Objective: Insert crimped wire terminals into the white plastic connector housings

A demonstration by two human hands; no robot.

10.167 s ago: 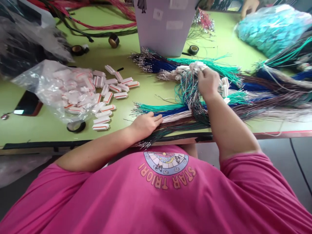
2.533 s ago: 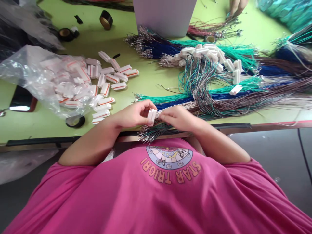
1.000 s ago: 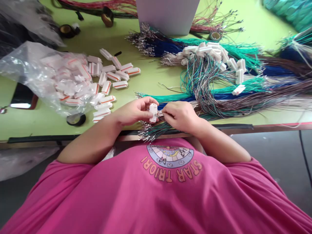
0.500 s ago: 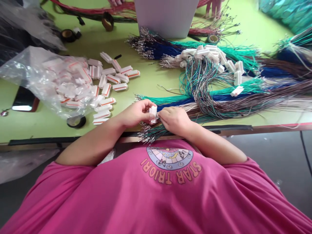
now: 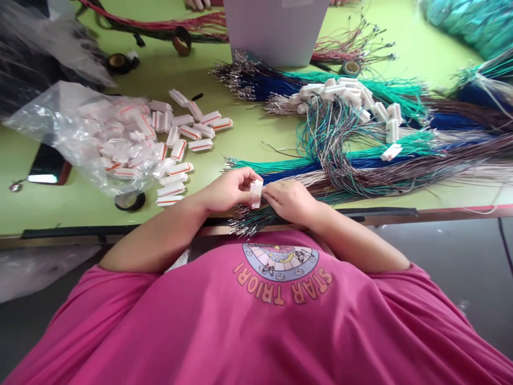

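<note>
Near the table's front edge, my left hand (image 5: 234, 188) is closed around a white plastic connector housing (image 5: 256, 193), held upright between thumb and fingers. My right hand (image 5: 292, 200) is pinched close against the housing's right side; thin wire ends seem to be in its fingertips, though the fingers largely hide them. Beneath and behind both hands run bundled wires: green wires (image 5: 272, 163), blue wires (image 5: 284, 175) and dark teal wires (image 5: 252, 222) with metal terminals at their left ends. Farther back lies a heap of white housings with wires in them (image 5: 348, 95).
Left of my hands, loose white housings with orange stripes (image 5: 188, 132) spill from a clear plastic bag (image 5: 66, 125). A phone (image 5: 50, 163) and tape rolls (image 5: 130, 200) lie nearby. A grey box (image 5: 274, 32) stands at the back, with another person's fingers (image 5: 197, 4) beside it.
The whole view has shifted slightly. Both my hands keep nearly the same pose at the housing. The other person's hands behind the box have drawn back toward the top edge.
</note>
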